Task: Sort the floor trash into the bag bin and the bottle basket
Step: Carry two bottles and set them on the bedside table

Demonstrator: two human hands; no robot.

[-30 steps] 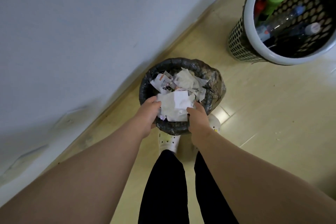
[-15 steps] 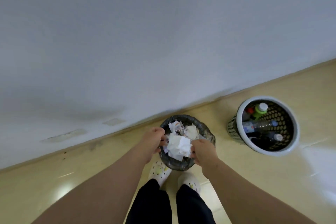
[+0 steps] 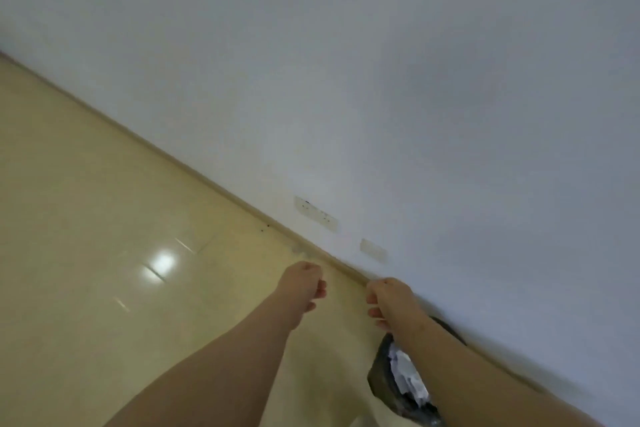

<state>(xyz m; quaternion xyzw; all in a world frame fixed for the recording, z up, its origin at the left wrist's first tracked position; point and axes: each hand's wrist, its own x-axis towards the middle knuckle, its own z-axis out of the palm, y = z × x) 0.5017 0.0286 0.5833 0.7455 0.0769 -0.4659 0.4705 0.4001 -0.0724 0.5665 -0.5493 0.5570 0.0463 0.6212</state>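
Note:
The bag bin (image 3: 382, 380), lined with a dark plastic bag, stands by the wall at the lower right, mostly hidden behind my right forearm. White crumpled paper (image 3: 407, 374) fills it. My left hand (image 3: 302, 282) hangs in the air over the bare floor, fingers loosely curled, holding nothing. My right hand (image 3: 388, 298) is raised beside it near the baseboard, fingers also loosely curled and empty. Both hands are above and to the left of the bin. The bottle basket is out of view.
A white wall (image 3: 415, 80) fills the upper right, with two outlet plates (image 3: 315, 213) low on it. A baseboard (image 3: 207, 177) runs diagonally. Glossy beige floor tiles (image 3: 86, 218) spread to the left with a light reflection.
Both hands have let go of the paper in the bin and lifted away from it. The view has swung left, so the bottle basket and my legs have dropped out of sight.

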